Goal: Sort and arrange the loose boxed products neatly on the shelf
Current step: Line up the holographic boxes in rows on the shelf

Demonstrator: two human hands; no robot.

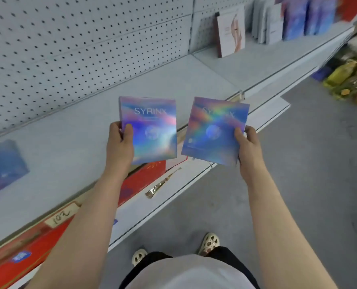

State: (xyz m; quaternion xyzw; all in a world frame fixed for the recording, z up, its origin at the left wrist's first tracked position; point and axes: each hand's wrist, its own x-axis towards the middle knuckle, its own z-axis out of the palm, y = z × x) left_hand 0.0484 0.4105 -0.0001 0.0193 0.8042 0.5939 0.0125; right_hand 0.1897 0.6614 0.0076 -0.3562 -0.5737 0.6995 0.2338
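Head view: the left hand (120,142) gripped a holographic box (150,128) by its lower left edge, thumb on the printed face and fingers curled behind, while the right hand (249,149) pinched a second holographic box (214,130) at its lower right edge in the same manner — both boxes were held face up, side by side and apart, above the front lip of the grey shelf (73,130). A third box of similar finish (2,165) lay flat at the far left of that shelf, and upright boxes (277,21) stood in a row at the far right — a pale box (231,33) leaned apart from them against the pegboard.

Pale grey shelf (69,142), blue box (2,165) lying at left, boxes (277,24) standing far right
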